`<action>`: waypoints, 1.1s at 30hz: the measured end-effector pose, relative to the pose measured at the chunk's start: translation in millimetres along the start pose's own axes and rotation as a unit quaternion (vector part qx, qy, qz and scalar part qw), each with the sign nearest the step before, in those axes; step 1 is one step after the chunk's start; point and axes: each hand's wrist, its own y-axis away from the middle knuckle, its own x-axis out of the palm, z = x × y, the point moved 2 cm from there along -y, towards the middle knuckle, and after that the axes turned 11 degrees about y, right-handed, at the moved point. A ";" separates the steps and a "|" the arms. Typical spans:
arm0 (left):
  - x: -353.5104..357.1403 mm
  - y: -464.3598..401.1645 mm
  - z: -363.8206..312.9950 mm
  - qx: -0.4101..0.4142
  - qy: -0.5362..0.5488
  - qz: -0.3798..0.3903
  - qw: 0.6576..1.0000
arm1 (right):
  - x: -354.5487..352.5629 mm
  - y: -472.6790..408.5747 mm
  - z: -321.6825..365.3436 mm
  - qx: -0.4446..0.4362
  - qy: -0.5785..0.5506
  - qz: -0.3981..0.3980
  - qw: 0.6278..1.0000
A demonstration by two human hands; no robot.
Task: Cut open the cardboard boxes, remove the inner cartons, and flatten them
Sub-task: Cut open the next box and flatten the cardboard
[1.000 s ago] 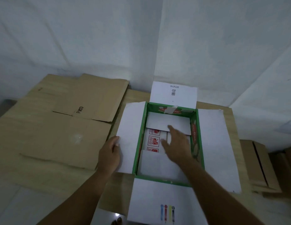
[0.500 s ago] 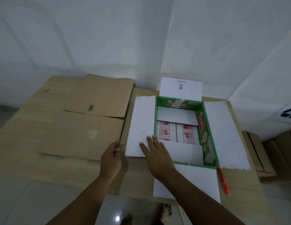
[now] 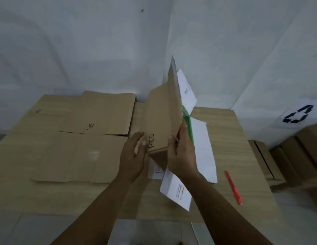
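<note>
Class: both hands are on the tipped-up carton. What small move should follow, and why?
Probably lower the brown carton leftward toward the flattened cardboard. It stands on edge, the right hand gripping its near corner, the left hand against its brown face, white flaps trailing right. Whether it is empty cannot be told.

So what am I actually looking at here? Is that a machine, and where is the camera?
No machine: these are a person's two bare arms, filmed by one wide camera worn on the head, looking forward and down. Both hands are tipping a brown cardboard box marked PICO up on its side. The left hand touches its left face with fairly straight fingers; the right hand has its grip round the right edge. White flaps and a green lining show behind. On the wooden table lie a flattened box to the left and a red cutter or pen to the right. More cartons stand at far right.
</note>
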 end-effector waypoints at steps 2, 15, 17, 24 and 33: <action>16.5 -4.9 -10.7 0.051 -0.026 0.048 0.997 | -6.1 2.9 -11.4 0.040 -0.001 -0.027 0.999; 121.8 -0.6 -39.5 0.147 -0.109 0.084 0.979 | -101.1 4.3 -89.7 0.076 0.325 -0.081 0.939; 129.1 1.7 -40.8 0.147 -0.109 0.064 0.981 | -108.9 3.4 -94.0 0.078 0.373 -0.059 0.922; 141.1 2.9 -40.5 0.116 -0.104 0.054 0.986 | -116.6 -5.4 -100.9 0.044 0.399 0.024 0.915; 121.4 25.3 -25.2 -0.068 0.023 -0.041 0.997 | -100.7 -12.1 -103.2 0.011 0.249 0.261 0.933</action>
